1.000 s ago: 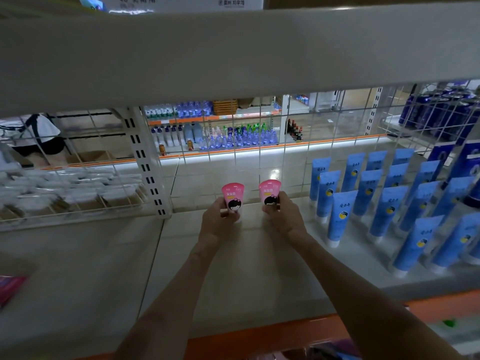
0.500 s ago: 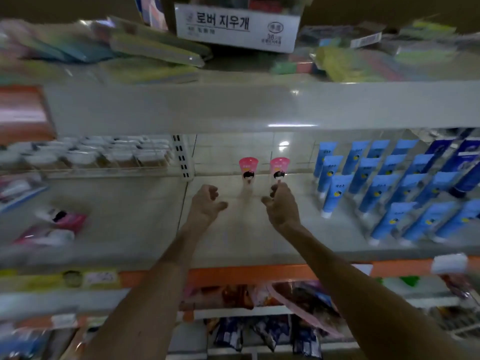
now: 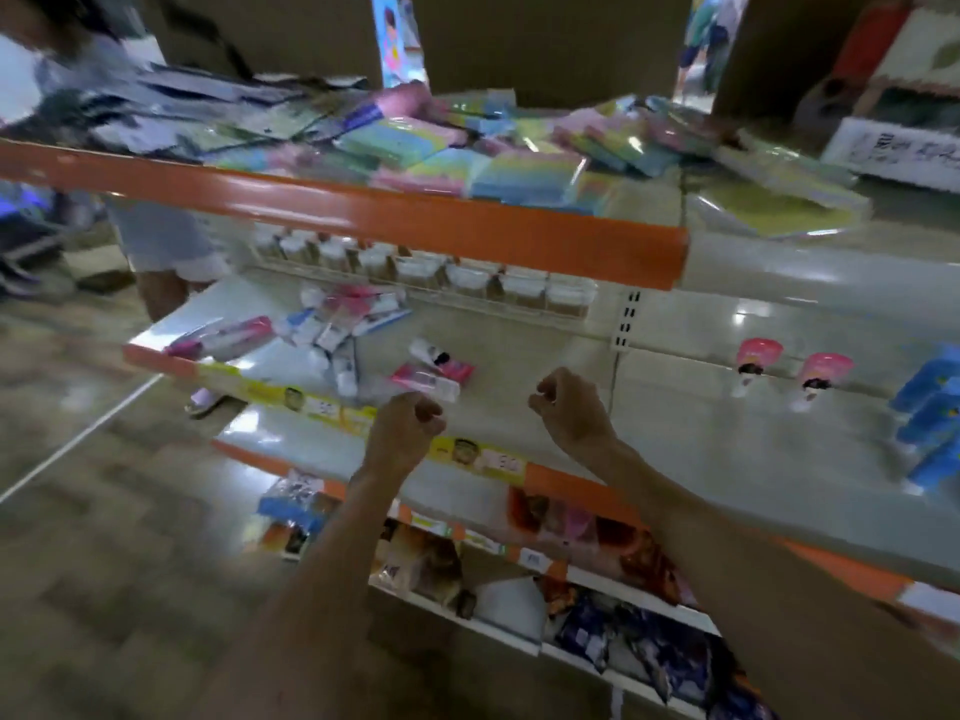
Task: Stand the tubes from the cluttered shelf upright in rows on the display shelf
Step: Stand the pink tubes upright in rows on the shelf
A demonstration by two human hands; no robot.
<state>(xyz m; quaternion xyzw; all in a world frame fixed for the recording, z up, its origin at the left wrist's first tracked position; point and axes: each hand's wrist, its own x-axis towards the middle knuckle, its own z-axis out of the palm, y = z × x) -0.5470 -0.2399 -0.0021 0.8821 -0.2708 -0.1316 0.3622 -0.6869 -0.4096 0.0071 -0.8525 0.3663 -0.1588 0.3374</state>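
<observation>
Both your hands are up at the shelf front, and both are bare: left hand [image 3: 408, 428] balled up, fingers curled in on nothing, and right hand [image 3: 571, 407] at its three o'clock, fingers tucked under too, the pair well apart. Look out to three o'clock from that right hand and two pink tubes [image 3: 756, 363] stand upright side by side, caps down, at the back of the display shelf [image 3: 701, 433]. Blue tubes [image 3: 930, 407] line up just past them at the frame's edge. Up at twelve o'clock from your left hand, two loose pink tubes [image 3: 434, 374] lie flat on the cluttered shelf [image 3: 519, 350]. At eleven o'clock there's a jumbled heap of tubes [image 3: 337, 317], and a row of clear jars [image 3: 467, 275] behind it. Pastel packets [image 3: 467, 163] sprawl across the tier above.
</observation>
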